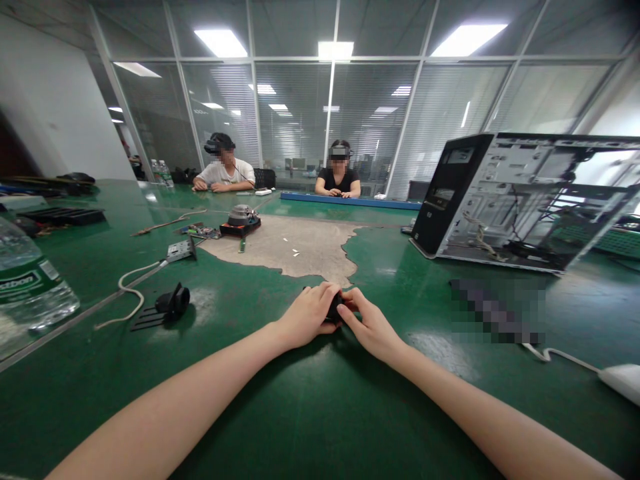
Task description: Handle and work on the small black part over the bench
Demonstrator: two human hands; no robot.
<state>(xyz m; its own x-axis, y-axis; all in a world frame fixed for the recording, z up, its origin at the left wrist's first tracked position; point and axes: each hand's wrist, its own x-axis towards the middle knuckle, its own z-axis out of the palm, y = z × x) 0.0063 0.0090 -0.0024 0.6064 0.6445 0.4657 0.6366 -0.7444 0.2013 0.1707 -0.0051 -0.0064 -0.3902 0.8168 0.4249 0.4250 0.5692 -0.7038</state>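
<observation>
Both of my hands meet near the middle of the green table (pixel 310 413), around a small black object (pixel 335 308). My left hand (pixel 311 312) covers its left side and top, with the fingers curled round it. From the right, my right hand (pixel 365 319) grips the same object between thumb and fingers. Much of the object is hidden by my fingers, so its exact shape cannot be made out. Beyond my hands lies a bare, worn patch (pixel 310 250) of the tabletop with a few small white scraps on it.
An open computer case (pixel 431 200) stands at the right, near a dark pixelated strip (pixel 493 310) with a white cable. Left are a black slotted part (pixel 173 303), a metal bracket (pixel 181 249), a heatsink fan (pixel 241 220) and a water bottle (pixel 30 287). Two people sit across the table.
</observation>
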